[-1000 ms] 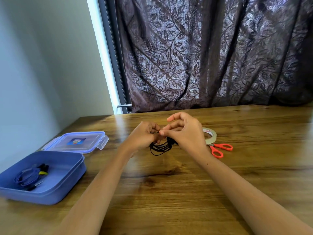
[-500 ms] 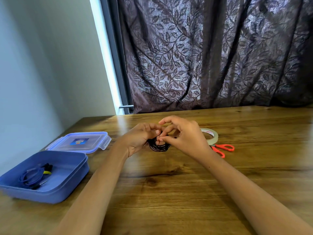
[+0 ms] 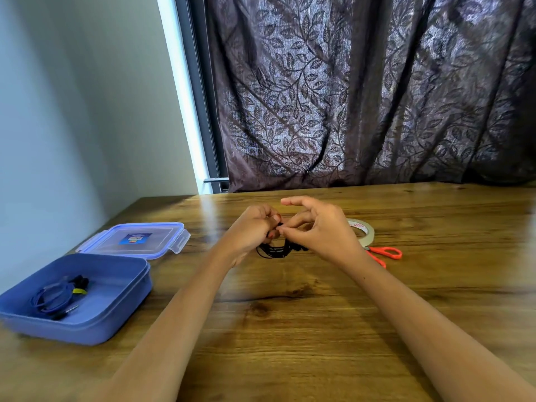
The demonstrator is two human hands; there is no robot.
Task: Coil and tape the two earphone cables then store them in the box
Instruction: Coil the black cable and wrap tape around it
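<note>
Hands meet over the middle of the wooden table (image 3: pixel 290 329). Your left hand (image 3: pixel 252 227) is curled tight and pinches the thin black cable (image 3: pixel 275 251), which hangs in loops. Your right hand (image 3: pixel 322 230) pinches it too, pointer finger up. The blue cable (image 3: pixel 52 297) lies coiled in the blue box (image 3: pixel 116 323) by the left edge. Round tape (image 3: pixel 364 233) and orange scissors (image 3: pixel 387 252) sit just right. Smooth wood stretches wide toward you.

Coil (image 3: pixel 274 251) between left hand (image 3: pixel 251 227), right hand (image 3: pixel 322 236)

Blue box (image 3: pixel 121 309), black cable (image 3: pixel 275 250), orange scissors (image 3: pixel 387 253), leaf-patterned curtain (image 3: pixel 362 91)
</note>
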